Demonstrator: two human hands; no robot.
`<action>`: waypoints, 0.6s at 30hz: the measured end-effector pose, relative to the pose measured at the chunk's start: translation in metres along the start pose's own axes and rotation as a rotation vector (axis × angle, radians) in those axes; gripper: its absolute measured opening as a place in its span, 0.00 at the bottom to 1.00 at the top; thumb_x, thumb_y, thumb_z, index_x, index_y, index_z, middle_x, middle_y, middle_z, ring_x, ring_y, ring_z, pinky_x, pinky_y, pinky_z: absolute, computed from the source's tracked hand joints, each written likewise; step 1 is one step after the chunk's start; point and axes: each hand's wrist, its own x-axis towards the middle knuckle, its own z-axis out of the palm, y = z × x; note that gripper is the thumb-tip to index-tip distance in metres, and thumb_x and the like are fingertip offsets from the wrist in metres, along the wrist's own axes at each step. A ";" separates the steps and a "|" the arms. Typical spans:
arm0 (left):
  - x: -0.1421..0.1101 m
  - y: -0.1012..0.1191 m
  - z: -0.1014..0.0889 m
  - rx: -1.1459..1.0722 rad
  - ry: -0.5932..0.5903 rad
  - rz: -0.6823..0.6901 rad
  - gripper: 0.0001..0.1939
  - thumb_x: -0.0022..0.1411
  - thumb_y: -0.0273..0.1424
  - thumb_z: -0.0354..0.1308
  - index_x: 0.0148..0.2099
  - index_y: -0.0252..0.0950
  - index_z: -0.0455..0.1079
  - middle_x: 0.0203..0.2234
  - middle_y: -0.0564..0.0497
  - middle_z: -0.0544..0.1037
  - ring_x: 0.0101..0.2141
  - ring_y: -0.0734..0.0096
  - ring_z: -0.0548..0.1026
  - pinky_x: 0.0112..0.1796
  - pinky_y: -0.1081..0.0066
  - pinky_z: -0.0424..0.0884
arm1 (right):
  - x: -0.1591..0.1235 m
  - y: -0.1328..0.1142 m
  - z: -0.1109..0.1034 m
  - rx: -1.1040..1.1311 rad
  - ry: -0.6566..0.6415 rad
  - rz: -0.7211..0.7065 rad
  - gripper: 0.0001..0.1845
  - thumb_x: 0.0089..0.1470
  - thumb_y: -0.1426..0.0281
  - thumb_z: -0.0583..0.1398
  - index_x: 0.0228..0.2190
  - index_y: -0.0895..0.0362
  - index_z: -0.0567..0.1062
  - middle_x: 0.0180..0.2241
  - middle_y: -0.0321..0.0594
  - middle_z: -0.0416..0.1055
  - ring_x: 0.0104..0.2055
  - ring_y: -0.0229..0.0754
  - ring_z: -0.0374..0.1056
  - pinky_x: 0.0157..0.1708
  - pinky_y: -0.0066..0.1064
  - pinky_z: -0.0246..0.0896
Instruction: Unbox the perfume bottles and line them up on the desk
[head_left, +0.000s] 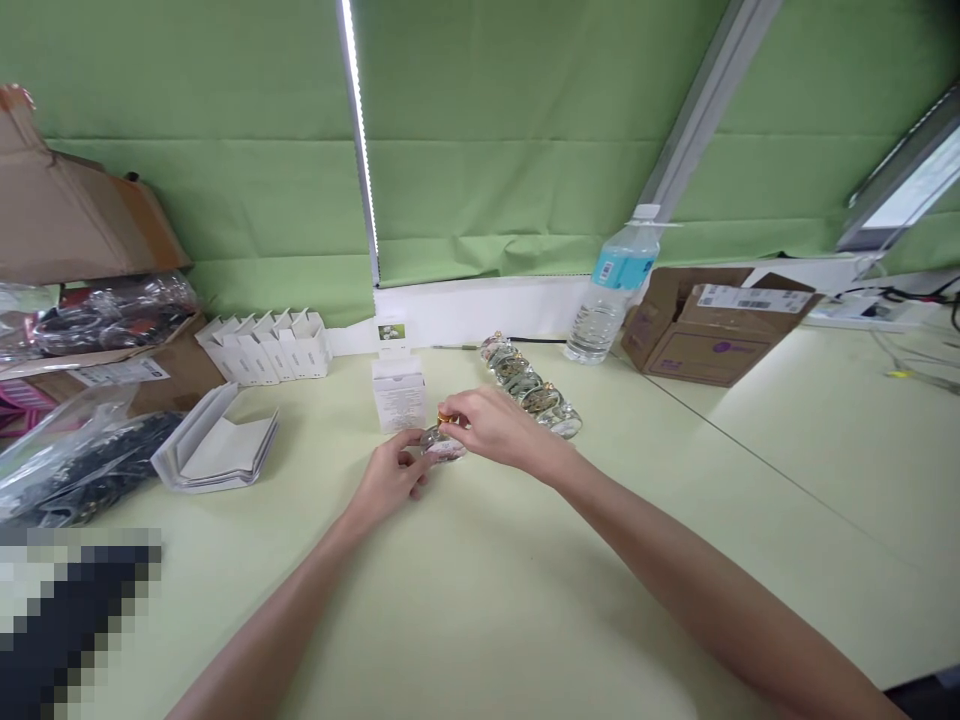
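A small rounded glass bottle with a pale label stands on the table in front of me. My left hand is closed around its left side, fingers and thumb against the glass. From above, my right hand pinches the gold cap at the bottle's top; whether the cap is fully seated I cannot tell. Just behind my left hand a small white printed box stands upright. A row of similar glass bottles runs back from beside my right hand, partly covered by it.
Several white cartons line the back left, with a white open tray of flat card nearer. Bagged goods and cardboard boxes crowd the left. A water bottle and an open brown box stand back right.
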 end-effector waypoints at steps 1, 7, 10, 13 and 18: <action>0.000 0.000 0.000 0.000 0.000 0.000 0.23 0.57 0.45 0.57 0.49 0.36 0.68 0.38 0.45 0.76 0.24 0.75 0.70 0.17 0.76 0.66 | 0.000 -0.001 0.000 0.001 -0.004 0.013 0.10 0.56 0.67 0.56 0.25 0.56 0.72 0.23 0.38 0.69 0.24 0.37 0.59 0.26 0.29 0.44; 0.001 -0.001 0.000 -0.029 -0.003 -0.019 0.24 0.56 0.46 0.58 0.50 0.37 0.67 0.35 0.46 0.77 0.23 0.75 0.70 0.18 0.76 0.66 | -0.003 0.009 -0.004 0.211 -0.089 0.081 0.15 0.52 0.61 0.61 0.40 0.55 0.71 0.33 0.39 0.72 0.31 0.39 0.65 0.28 0.27 0.51; 0.001 0.001 0.001 -0.028 -0.016 -0.010 0.24 0.56 0.47 0.57 0.49 0.36 0.67 0.34 0.46 0.76 0.23 0.75 0.70 0.17 0.76 0.66 | -0.003 0.017 -0.004 0.280 -0.175 0.070 0.23 0.47 0.54 0.63 0.42 0.55 0.71 0.37 0.39 0.72 0.32 0.39 0.66 0.26 0.26 0.52; -0.001 0.004 0.002 -0.015 -0.019 -0.014 0.25 0.56 0.47 0.57 0.50 0.36 0.67 0.35 0.46 0.76 0.23 0.75 0.70 0.18 0.76 0.65 | -0.001 0.020 0.002 0.297 -0.267 0.085 0.20 0.47 0.52 0.62 0.32 0.56 0.72 0.27 0.35 0.71 0.25 0.36 0.62 0.22 0.26 0.48; -0.003 0.008 -0.006 0.222 0.253 0.184 0.19 0.59 0.44 0.56 0.48 0.40 0.67 0.42 0.48 0.73 0.23 0.78 0.67 0.24 0.74 0.66 | 0.002 0.022 0.010 0.365 -0.286 0.102 0.19 0.47 0.53 0.62 0.28 0.57 0.71 0.25 0.34 0.70 0.23 0.35 0.61 0.21 0.26 0.47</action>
